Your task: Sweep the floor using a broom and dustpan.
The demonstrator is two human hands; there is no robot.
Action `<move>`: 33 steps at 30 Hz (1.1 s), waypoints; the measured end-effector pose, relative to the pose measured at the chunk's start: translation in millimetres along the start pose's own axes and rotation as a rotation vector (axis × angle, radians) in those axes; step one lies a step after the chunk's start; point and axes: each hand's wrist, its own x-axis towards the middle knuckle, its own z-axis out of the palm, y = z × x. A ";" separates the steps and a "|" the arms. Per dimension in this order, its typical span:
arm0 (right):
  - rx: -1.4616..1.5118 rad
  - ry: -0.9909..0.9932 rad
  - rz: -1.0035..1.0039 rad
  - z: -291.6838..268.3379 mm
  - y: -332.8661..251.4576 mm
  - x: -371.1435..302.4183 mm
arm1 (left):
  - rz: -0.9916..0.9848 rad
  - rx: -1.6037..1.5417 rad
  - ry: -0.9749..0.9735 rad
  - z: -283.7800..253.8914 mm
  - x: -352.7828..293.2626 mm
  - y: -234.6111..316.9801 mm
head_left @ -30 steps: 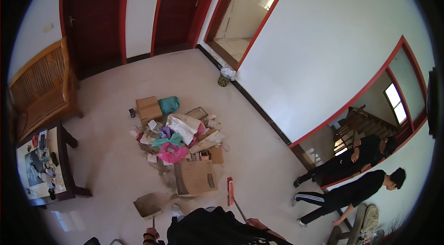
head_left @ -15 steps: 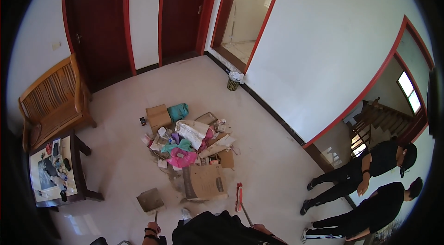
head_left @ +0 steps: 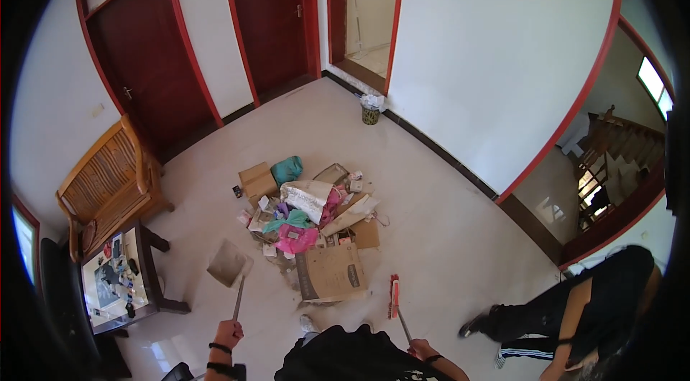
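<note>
My left hand [head_left: 228, 333] is closed round the long handle of a dustpan [head_left: 228, 264], whose pan is out to the left of a heap of rubbish. In my right hand [head_left: 424, 349] is the stick of a broom [head_left: 394, 297]; its red-and-white head is at the heap's right front, apart from it. The heap holds a flattened brown carton [head_left: 332, 271] nearest me, a pink plastic bag [head_left: 296, 239], a silvery-white sack [head_left: 310, 198], a small cardboard box [head_left: 257, 181] and a teal bag [head_left: 287, 171].
A wooden bench [head_left: 108, 187] and a low table [head_left: 108, 280] strewn with small things stand at the left. A lined waste bin [head_left: 370, 115] is by the far wall. At the lower right, a person in black [head_left: 568, 309] bends over; stairs [head_left: 622, 158] show through a doorway.
The dustpan has swung forward and left relative to my body, and more of both my forearms shows. At the right, two separate standing people were visible; now dark-clothed figures overlap, bent lower.
</note>
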 end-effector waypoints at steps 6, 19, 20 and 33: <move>-0.988 -0.158 -0.581 -104.5 76.8 89.4 | -0.323 -0.097 -0.183 97.1 -69.6 -27.2; -0.998 0.029 -0.677 -147.0 142.3 90.0 | -0.706 -0.214 -0.171 124.8 80.5 -112.2; -1.020 0.044 -0.674 -157.0 134.3 87.3 | -0.689 -0.236 -0.208 116.9 81.2 -121.2; -0.879 0.169 -0.538 -99.8 121.8 102.7 | -0.538 0.177 -0.181 112.5 58.0 -127.2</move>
